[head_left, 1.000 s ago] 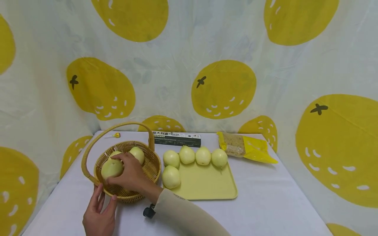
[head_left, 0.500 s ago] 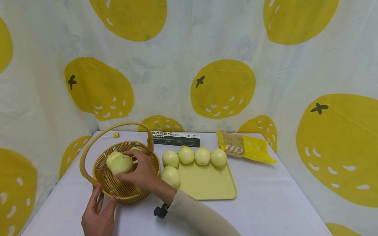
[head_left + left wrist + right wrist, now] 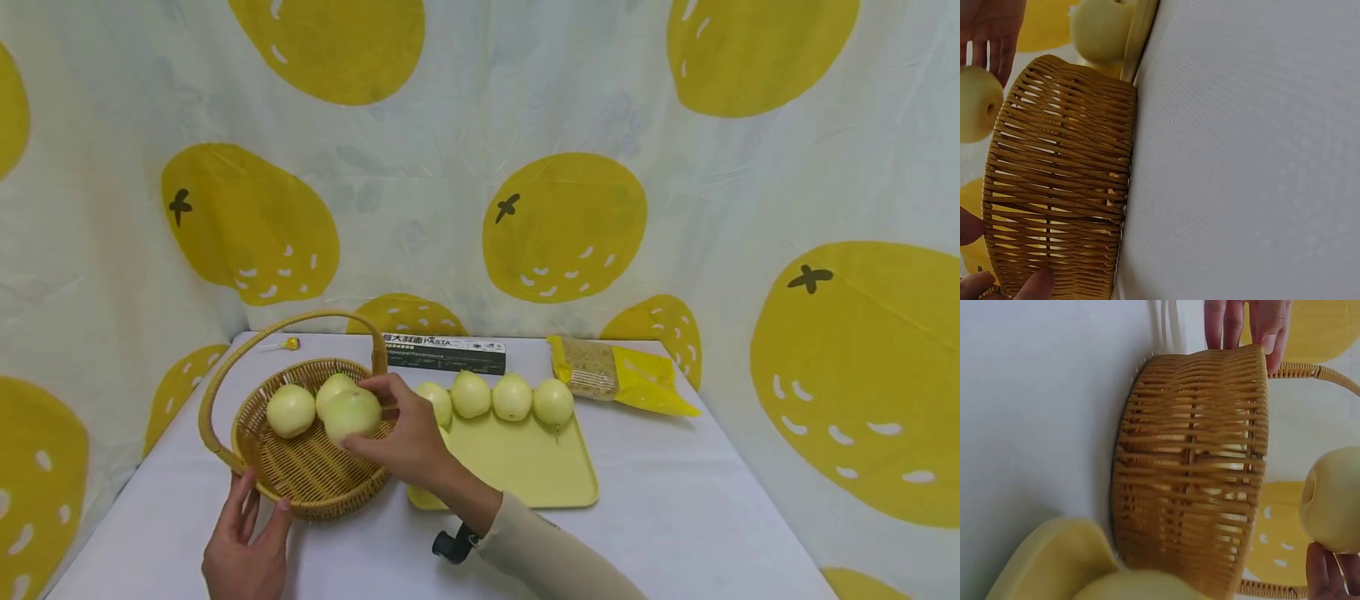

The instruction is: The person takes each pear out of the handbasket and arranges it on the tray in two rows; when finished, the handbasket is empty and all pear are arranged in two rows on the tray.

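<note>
My right hand (image 3: 412, 435) grips a pale green-yellow pear (image 3: 351, 417) over the right side of a wicker basket (image 3: 333, 507). In the right wrist view this pear (image 3: 1336, 503) is raised above the basket rim. Two more pears sit inside, one at the left (image 3: 291, 411) and one (image 3: 332, 390) partly behind the held pear. With thumb outside and fingers over the rim, my left hand (image 3: 246, 546) holds the basket's near left edge, by the foot of the arched handle (image 3: 217, 392). A yellow tray (image 3: 528, 467) close to the basket's right bears several pears (image 3: 512, 397).
Behind the tray lies a black and white pasta box (image 3: 446, 356). A yellow packet (image 3: 622, 375) is at the back right, touching the row of pears in this view. Back left, a small lollipop (image 3: 290, 342) lies on the white tablecloth (image 3: 697, 533).
My right hand has carried the pear from the basket's left side to its right side, uncovering the pears inside. My left hand has stayed at the rim.
</note>
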`<state>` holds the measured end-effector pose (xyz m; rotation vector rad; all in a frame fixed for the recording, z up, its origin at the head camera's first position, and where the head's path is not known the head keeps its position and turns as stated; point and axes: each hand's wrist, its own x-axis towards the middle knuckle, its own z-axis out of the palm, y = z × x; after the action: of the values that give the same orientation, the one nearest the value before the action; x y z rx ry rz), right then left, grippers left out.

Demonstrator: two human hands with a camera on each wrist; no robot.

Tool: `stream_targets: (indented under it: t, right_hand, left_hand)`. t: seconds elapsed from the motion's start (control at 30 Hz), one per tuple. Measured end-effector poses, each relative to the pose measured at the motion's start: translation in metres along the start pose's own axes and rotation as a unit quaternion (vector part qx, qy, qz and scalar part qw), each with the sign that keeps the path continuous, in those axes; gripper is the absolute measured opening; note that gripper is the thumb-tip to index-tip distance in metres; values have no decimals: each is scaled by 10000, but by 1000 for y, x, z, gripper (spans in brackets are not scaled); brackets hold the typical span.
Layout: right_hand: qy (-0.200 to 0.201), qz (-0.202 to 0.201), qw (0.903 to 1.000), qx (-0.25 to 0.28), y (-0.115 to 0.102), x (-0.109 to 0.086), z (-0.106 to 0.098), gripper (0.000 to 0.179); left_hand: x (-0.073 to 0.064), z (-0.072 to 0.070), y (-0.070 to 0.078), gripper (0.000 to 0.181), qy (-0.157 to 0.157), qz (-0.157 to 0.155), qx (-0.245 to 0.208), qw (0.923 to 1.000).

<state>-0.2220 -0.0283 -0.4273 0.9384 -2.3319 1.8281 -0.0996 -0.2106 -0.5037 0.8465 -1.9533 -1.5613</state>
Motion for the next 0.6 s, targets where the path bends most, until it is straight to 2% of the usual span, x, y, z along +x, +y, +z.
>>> stream_targets:
  t: [0.33,0.6]
  right_hand:
    - [280,332,9990,-91,3,-15,-32,64]
    - [417,486,9979,-116,7,-22,-55,63]
  left_hand:
    - [3,2,-1,73,-56,-206,-6,9998]
    - [2,0,0,73,-46,-186,-4,9998]
